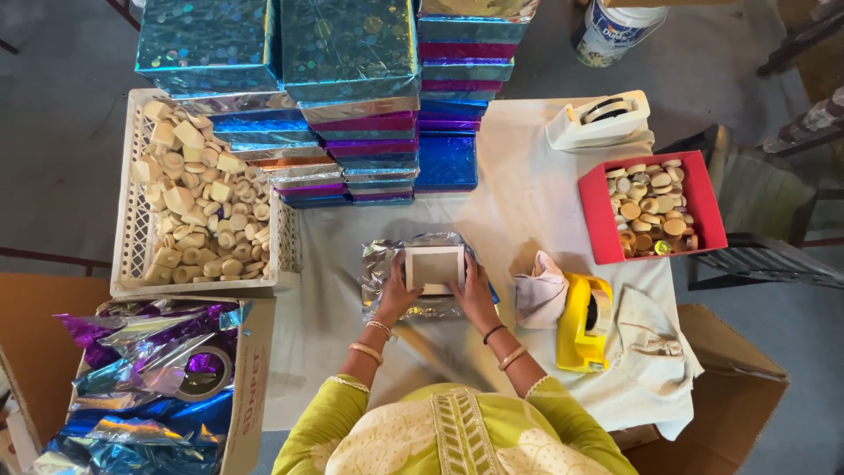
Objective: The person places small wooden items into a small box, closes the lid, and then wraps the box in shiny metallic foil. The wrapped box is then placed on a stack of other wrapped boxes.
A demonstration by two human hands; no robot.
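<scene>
A small white box [433, 266] with a grey centre sits on a sheet of shiny silver foil wrap [380, 264] in the middle of the white-covered table [519, 202]. My left hand [396, 295] grips the box's left side and my right hand [475, 295] grips its right side, thumbs along the near edge. Both wrists wear bangles, and the sleeves are yellow-green.
Tall stacks of foil-wrapped boxes [352, 105] stand at the back. A white crate [132, 229] of pale wooden pieces is on the left, a cardboard carton [251, 378] of foil sheets below it. On the right: red box [708, 202] of round pieces, white tape dispenser [598, 119], yellow tape dispenser [582, 321], cloth [541, 290].
</scene>
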